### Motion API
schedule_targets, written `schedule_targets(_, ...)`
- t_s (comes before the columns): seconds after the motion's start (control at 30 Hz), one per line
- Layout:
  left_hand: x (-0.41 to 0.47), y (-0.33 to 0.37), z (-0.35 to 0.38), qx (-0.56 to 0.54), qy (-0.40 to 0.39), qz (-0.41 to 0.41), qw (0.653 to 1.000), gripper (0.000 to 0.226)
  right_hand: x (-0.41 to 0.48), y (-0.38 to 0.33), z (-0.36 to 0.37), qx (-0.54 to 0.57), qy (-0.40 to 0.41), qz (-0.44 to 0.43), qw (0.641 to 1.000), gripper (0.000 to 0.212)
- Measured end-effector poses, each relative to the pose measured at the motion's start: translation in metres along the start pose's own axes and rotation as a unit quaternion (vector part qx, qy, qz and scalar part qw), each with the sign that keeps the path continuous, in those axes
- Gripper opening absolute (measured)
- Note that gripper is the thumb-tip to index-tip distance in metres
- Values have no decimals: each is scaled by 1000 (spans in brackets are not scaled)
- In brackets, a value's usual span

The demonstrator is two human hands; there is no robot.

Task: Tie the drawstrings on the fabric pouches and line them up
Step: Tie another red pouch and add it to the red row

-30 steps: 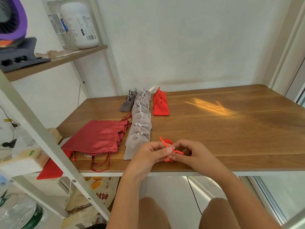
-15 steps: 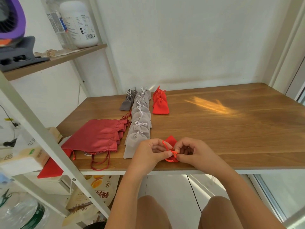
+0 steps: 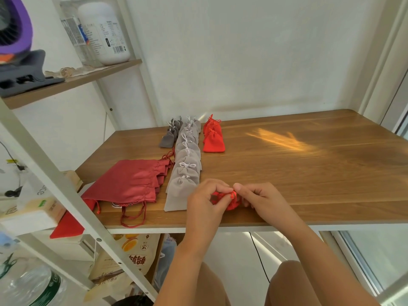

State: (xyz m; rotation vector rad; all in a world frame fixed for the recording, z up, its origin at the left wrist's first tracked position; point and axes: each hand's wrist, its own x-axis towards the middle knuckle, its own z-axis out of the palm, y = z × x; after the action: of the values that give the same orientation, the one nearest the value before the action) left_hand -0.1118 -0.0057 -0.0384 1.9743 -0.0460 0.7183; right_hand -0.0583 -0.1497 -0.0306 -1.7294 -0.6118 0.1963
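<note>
Since half a second ago the cord loop that stood out between the hands has been pulled in, and the small red pouch (image 3: 231,203) now shows only as a bunched scrap between them, at the near edge of the table (image 3: 309,173). The left hand (image 3: 206,199) and right hand (image 3: 265,199) are curled knuckles-up, fingertips pinching the pouch's neck from either side, likely to draw the knot snug. It sits just right of the row of light grey pouches (image 3: 187,166), well short of the tied red pouches (image 3: 213,140) farther back, where it probably belongs.
</note>
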Motion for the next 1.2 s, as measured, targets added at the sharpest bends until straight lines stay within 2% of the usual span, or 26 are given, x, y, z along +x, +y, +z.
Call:
schedule_targets(0.17,-3,-2,5,-19,-5,2,1000,27,3,4,0,132,33,23,990,15)
schedule_targets(0.27,-6,0,5,-47,-18,-62,997,26,5,8,-1,130,54,31,990,23)
schedule_targets(0.37,-11,-5,3,15,-66,-77,995,29,8,7,-13,287,87,76,951,25)
schedule_targets(0.43,-13,-6,0,47,-94,-59,993,34,9,6,-17,329,93,98,935,27)
schedule_targets(0.53,-14,-7,-4,46,-98,-76,991,33,9,7,-13,278,98,95,951,30)
schedule_targets(0.63,-13,-3,-10,-49,-81,-138,986,20,8,8,-7,200,114,70,971,32)
schedule_targets(0.73,-7,7,-13,-146,-93,-142,975,12,8,12,0,107,120,34,986,31)
schedule_targets(0.83,-6,17,-9,-199,-119,-149,961,11,9,17,6,43,125,-2,991,30)
schedule_targets(1.07,-19,12,-8,-115,-103,-173,973,12,12,22,8,-10,153,-15,988,31)
schedule_targets(1.2,-18,10,-15,-88,-101,-185,974,16,12,20,12,4,169,-8,986,31)
